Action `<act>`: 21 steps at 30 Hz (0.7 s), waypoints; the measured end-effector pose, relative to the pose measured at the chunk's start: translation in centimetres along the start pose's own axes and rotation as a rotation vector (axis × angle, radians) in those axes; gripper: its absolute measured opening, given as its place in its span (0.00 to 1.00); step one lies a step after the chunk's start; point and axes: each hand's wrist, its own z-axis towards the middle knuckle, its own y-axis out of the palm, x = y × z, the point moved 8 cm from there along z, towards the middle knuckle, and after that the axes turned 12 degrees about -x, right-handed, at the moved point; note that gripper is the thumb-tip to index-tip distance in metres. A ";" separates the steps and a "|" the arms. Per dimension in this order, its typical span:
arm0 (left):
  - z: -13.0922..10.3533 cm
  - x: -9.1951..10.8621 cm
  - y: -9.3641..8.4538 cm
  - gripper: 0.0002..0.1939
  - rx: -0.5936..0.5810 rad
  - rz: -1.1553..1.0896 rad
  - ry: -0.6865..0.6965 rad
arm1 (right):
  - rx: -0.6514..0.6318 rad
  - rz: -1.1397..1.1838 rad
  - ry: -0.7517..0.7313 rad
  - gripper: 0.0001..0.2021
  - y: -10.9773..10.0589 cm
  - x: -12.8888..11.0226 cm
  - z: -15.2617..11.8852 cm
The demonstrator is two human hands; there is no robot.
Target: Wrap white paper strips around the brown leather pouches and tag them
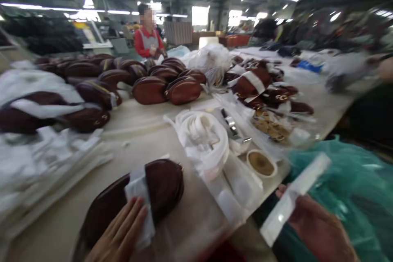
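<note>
Brown bag (pixel 164 188) lies on table (pixel 144 139), long axis lower left to upper right, rounded end pointing up-right. Left hand (pixel 121 229) flat on its white wrap (pixel 138 186), fingers together; right hand (pixel 319 225) pinches white strip (pixel 307 178).

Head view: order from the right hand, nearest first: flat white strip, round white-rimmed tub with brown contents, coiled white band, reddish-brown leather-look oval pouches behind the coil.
From the right hand:
1. White strip: held in it.
2. Tub: near the table's edge.
3. Coiled band: left of the tub.
4. Oval pouches: beyond the coil.
</note>
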 end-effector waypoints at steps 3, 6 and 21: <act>-0.6 0.0 -0.7 0.31 -0.071 0.020 -0.077 | -0.345 -0.103 0.270 0.16 10.0 7.4 -2.8; 0.1 -0.1 -0.9 0.31 -0.079 0.001 -0.099 | -0.632 -0.182 0.430 0.14 16.4 13.1 -5.8; 0.3 -1.3 -1.2 0.31 -0.121 -0.180 -0.115 | -0.677 -0.216 0.736 0.08 24.0 22.4 -9.9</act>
